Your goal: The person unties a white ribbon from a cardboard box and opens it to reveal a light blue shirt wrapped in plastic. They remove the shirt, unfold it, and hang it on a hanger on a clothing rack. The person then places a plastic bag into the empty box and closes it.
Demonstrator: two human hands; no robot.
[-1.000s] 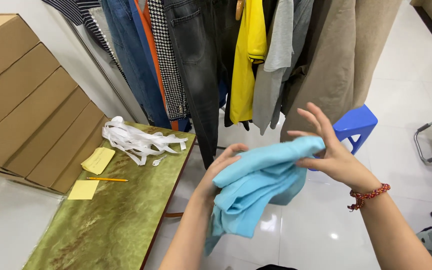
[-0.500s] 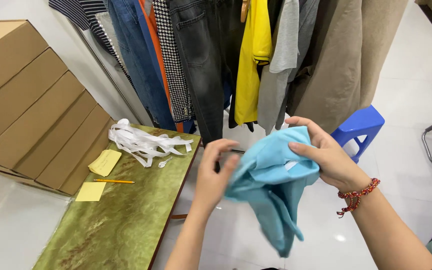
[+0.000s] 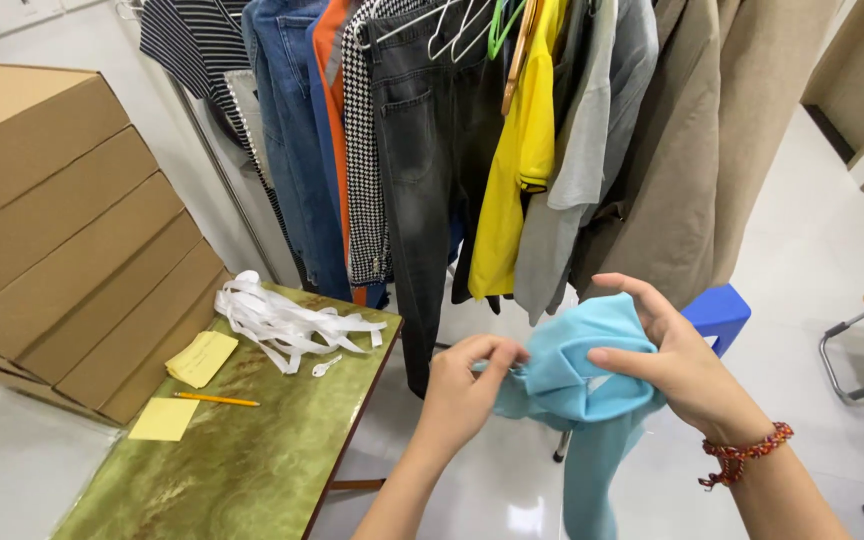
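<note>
Both my hands hold one light blue garment (image 3: 592, 375) in mid-air before the clothes rack (image 3: 512, 130), my left hand (image 3: 467, 390) pinching its edge, my right hand (image 3: 687, 365) closed loosely around the bunched cloth, beside a green marble-patterned table (image 3: 242, 470) bearing two yellow sticky-note pads (image 3: 184, 385), one pencil (image 3: 215, 399) and one heap of white straps (image 3: 277, 320).

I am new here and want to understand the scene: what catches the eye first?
The light blue garment at centre right, bunched between the left hand and the right hand. Behind it hangs a yellow shirt among dark clothes; at left, white strips lie on the green table.
</note>
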